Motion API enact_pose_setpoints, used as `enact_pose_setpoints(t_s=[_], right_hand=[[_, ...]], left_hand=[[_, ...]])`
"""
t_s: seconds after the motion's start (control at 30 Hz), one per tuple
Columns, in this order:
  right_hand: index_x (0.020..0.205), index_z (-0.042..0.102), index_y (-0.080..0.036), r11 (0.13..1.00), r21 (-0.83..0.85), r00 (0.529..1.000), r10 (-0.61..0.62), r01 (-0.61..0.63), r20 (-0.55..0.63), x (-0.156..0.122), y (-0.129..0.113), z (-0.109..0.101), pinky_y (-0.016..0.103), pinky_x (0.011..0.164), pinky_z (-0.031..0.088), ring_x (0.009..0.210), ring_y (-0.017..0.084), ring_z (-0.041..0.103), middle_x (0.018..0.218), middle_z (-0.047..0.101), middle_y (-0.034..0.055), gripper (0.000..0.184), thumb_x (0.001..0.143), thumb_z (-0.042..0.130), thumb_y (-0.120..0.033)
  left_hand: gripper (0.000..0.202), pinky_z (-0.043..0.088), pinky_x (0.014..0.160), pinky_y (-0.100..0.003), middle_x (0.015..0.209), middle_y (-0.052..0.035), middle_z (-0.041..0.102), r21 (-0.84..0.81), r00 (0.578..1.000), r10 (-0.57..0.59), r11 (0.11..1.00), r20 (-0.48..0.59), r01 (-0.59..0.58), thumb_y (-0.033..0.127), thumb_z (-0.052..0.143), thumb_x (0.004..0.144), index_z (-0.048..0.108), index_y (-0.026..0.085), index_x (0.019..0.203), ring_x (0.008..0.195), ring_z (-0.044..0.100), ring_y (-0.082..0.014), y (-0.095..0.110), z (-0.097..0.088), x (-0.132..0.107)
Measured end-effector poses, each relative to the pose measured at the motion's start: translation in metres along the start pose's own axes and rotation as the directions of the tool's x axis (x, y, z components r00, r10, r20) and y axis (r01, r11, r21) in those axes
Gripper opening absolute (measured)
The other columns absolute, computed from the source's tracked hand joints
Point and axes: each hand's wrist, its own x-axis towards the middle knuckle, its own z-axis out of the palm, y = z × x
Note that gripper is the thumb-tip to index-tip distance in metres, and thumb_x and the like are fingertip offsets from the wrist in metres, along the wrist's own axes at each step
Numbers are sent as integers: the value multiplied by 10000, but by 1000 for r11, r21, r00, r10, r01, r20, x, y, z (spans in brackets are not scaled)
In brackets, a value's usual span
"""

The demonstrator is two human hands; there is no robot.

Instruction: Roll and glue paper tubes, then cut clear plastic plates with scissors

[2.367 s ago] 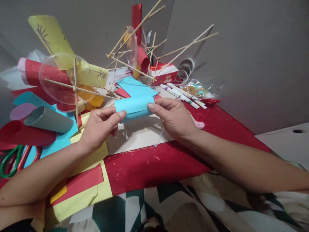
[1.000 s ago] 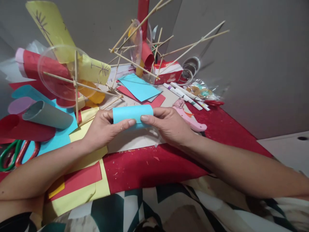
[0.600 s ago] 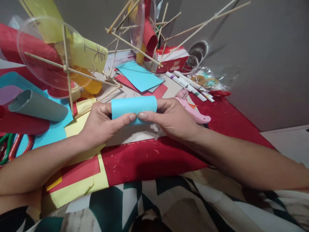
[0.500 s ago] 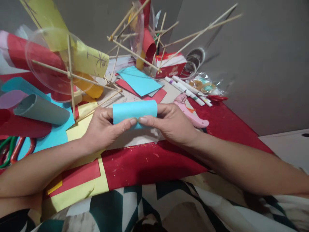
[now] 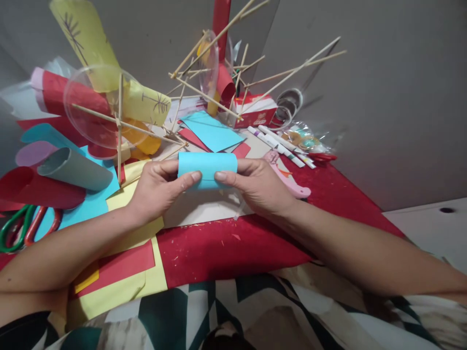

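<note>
1. Whereas 2.4 s ago it is a loose curl pinched at both ends, the blue paper roll [image 5: 207, 165] is now a closed tube, held up just on the person's side of the flat blue sheet [image 5: 211, 131].
2. Left hand [image 5: 156, 187] and right hand [image 5: 259, 187] each clasp one end, and the thumbs nearly meet on the front.
3. Judgement: only finger pressure keeps the overlap shut; no fastening shows.

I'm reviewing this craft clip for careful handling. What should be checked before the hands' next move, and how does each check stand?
1. Left hand pinches the blue paper roll: ok.
2. Right hand pinches its other end: ok.
3. Roll's loose edge fastened: cannot tell.
4. Pink tool lies just beyond that hand: ok.
5. Wooden sticks apart from the roll: cannot tell.
</note>
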Motion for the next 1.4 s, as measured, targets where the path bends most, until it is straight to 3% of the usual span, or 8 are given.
enact_pose_setpoints(t_s=[0.4, 0.67, 0.83, 0.93, 1.03, 1.13, 1.23, 1.4], right_hand=[[823, 829, -248, 993, -28, 992, -116, 115, -49, 4, 1, -3, 384, 872, 567, 836, 178, 689, 875, 802, 4, 264, 631, 930, -398], [821, 767, -234, 975, 204, 992, -63, 85, -114, 15, -16, -9, 448, 959, 563, 1033, 245, 690, 988, 792, 37, 287, 649, 906, -417], [973, 712, -254, 924, 362, 990, 137, -123, -12, 15, -18, -10, 408, 858, 602, 1016, 222, 676, 1093, 761, 20, 284, 740, 841, -355], [1020, 693, -262, 881, 419, 974, 225, -220, 39, 14, -18, -8, 345, 747, 612, 878, 177, 680, 1011, 757, 1, 179, 856, 736, -320], [906, 686, -241, 837, 466, 957, 276, -286, 91, 13, -22, -5, 322, 688, 607, 699, 143, 640, 824, 723, -7, 94, 934, 626, -308], [774, 650, -229, 812, 472, 939, 306, -342, 155, 11, -24, -2, 320, 682, 603, 571, 117, 558, 652, 625, -29, 204, 951, 585, -307], [713, 628, -215, 802, 442, 910, 301, -403, 284, 8, -17, 2, 300, 652, 591, 561, 112, 555, 606, 576, -39, 230, 907, 657, -335], [804, 692, -201, 804, 320, 847, 379, -501, 372, 4, 0, 7, 300, 652, 588, 671, 159, 648, 731, 694, 18, 239, 915, 638, -406]], left_hand=[[216, 274, 405, -199, 471, 64, 499, -190, 980, -71, 981, -188, 34, 355, 897, 698, 750, 196, 704, 422, 371, -58, -4, 4, 4], [325, 300, 391, -180, 634, 32, 633, -337, 934, -31, 936, -357, -98, 384, 881, 705, 624, 189, 673, 416, 433, -40, 0, -9, 18], [263, 477, 516, -194, 881, -19, 725, -339, 967, -58, 940, -247, -30, 385, 818, 787, 645, 187, 797, 596, 617, -80, -7, -8, 19], [230, 555, 659, -229, 1058, -38, 735, -304, 986, -30, 953, -164, -22, 312, 800, 805, 676, 209, 969, 805, 687, -128, -11, -8, 16], [421, 579, 856, -305, 1272, -66, 690, -214, 997, 81, 973, -18, -83, 247, 793, 800, 645, 251, 1194, 1077, 683, -200, -14, -9, 13], [792, 494, 1093, -431, 1566, -92, 491, -50, 961, 193, 981, 197, -187, 260, 822, 788, 449, 332, 1483, 1406, 506, -294, -15, -8, 8], [1048, 366, 1218, -509, 1682, -99, 320, 103, 919, 248, 951, 308, -292, 315, 874, 749, 266, 361, 1601, 1531, 337, -351, -15, -6, 3], [1012, 394, 1207, -490, 1620, -141, 422, 111, 893, 339, 917, 295, -384, 354, 902, 703, 372, 287, 1562, 1484, 417, -373, -14, -1, -2]])
